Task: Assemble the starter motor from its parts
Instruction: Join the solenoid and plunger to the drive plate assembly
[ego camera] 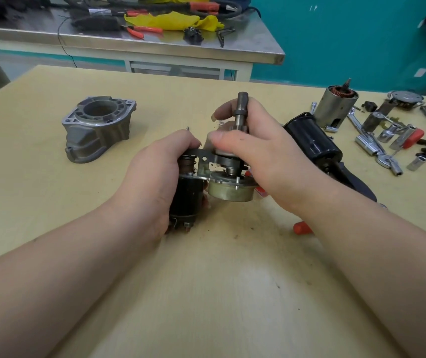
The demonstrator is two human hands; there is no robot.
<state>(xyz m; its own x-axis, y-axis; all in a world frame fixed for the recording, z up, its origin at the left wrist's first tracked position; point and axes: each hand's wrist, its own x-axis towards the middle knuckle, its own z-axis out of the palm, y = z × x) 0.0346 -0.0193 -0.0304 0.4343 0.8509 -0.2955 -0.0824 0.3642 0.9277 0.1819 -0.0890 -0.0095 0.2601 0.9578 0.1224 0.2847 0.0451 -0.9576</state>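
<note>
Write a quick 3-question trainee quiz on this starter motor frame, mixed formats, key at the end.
1. True or false: the grey aluminium housing is already fitted over the shaft.
2. Which hand grips the black solenoid? A) left B) right C) neither
3. Fill in: the armature with copper windings stands on the table to the person's ____.

Key
1. False: it sits apart on the table.
2. A: left hand; right hand holds the shaft assembly.
3. right
</note>
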